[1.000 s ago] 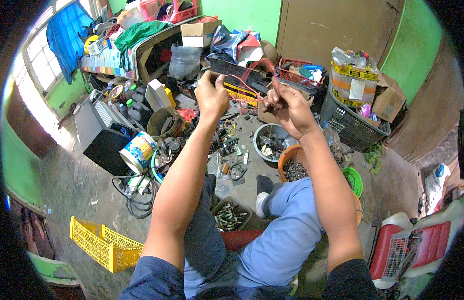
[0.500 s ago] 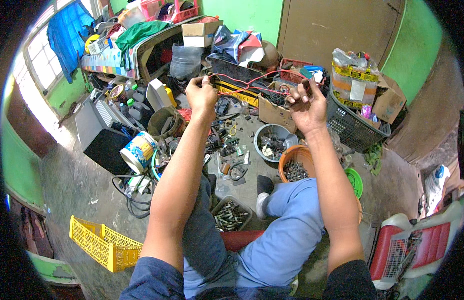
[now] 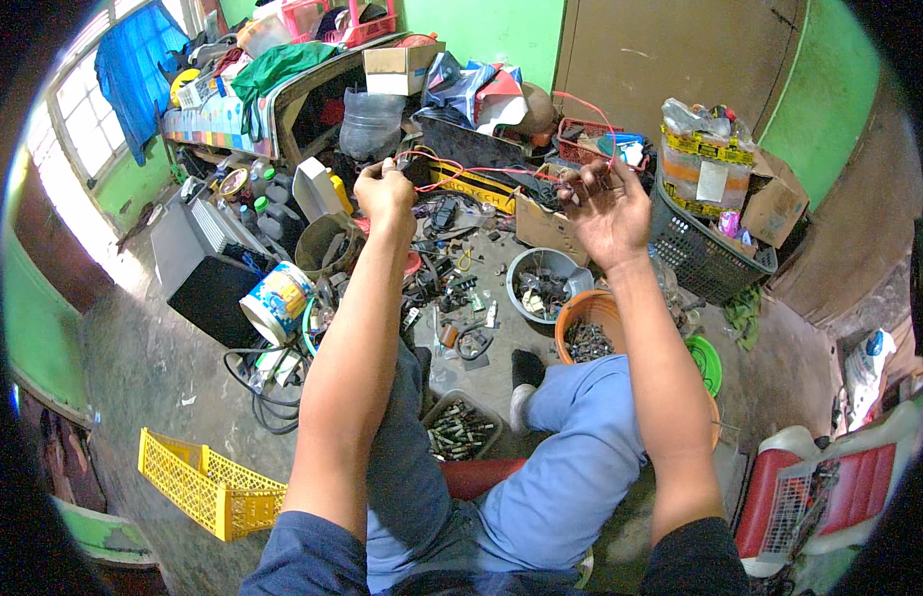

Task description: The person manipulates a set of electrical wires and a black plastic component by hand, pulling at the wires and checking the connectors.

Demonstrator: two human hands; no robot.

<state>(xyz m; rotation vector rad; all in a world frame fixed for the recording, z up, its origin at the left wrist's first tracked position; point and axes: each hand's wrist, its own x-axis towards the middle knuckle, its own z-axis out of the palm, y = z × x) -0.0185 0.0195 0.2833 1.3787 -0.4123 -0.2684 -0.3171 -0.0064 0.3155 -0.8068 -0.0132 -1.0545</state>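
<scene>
I hold a thin red wire [image 3: 521, 173] stretched in the air between my two hands, above the cluttered floor. My left hand [image 3: 385, 194] is closed in a pinch on the wire's left part, where it forms a loop beside the fingers. The fingers of my right hand [image 3: 613, 209] are bent around the wire's other part, palm partly turned up. One strand sticks up above the right hand and curves away to the left. The wire's exact ends are too small to make out.
Parts fill a grey tub [image 3: 521, 260], an orange tub [image 3: 609, 310] and a clear tray [image 3: 493, 437] near my legs. Loose electronic scraps [image 3: 452, 298] lie ahead. A yellow plastic crate [image 3: 223, 497] sits left, a dark basket [image 3: 710, 253] right, and a cardboard box [image 3: 546, 226] beyond my hands.
My left hand has moved a little left and down with the wire. The right hand has turned and its fingers have shifted; a strand now rises above it.
</scene>
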